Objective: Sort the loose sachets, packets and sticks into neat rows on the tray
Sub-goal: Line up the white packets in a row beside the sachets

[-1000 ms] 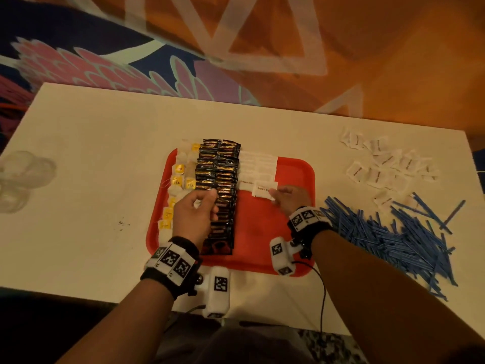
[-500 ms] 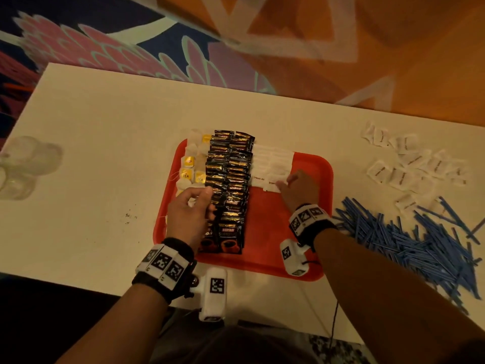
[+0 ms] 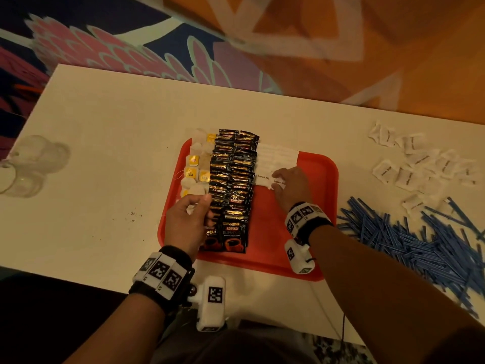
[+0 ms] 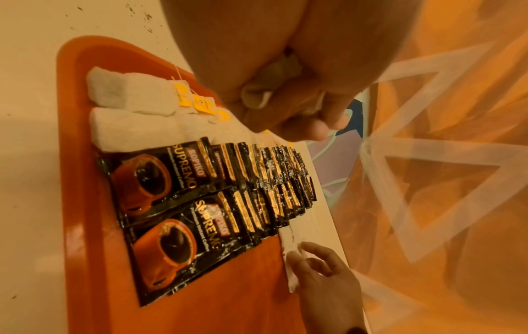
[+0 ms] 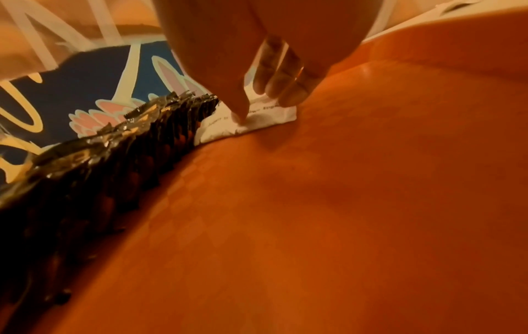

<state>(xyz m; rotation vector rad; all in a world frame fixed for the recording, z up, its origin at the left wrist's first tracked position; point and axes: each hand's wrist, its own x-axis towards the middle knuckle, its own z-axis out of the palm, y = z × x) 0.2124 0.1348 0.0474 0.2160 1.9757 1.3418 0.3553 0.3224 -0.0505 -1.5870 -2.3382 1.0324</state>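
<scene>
A red tray holds a left column of tea bags, two overlapping rows of black coffee sachets and a short block of white sugar sachets. My right hand lies on the near end of that white block, thumb and fingertips pressing down the nearest sachet. My left hand hovers over the near tea bags at the coffee rows' left edge. Its fingers curl round a few crumpled white sachets.
Loose white sachets lie scattered on the table at the far right. A large heap of blue sticks sits just right of the tray. Clear plastic items stand at the left edge. The tray's right half is bare.
My right hand slid a white sachet up against the near end of the white block and now presses it flat. The left hand has stayed by the coffee rows.
</scene>
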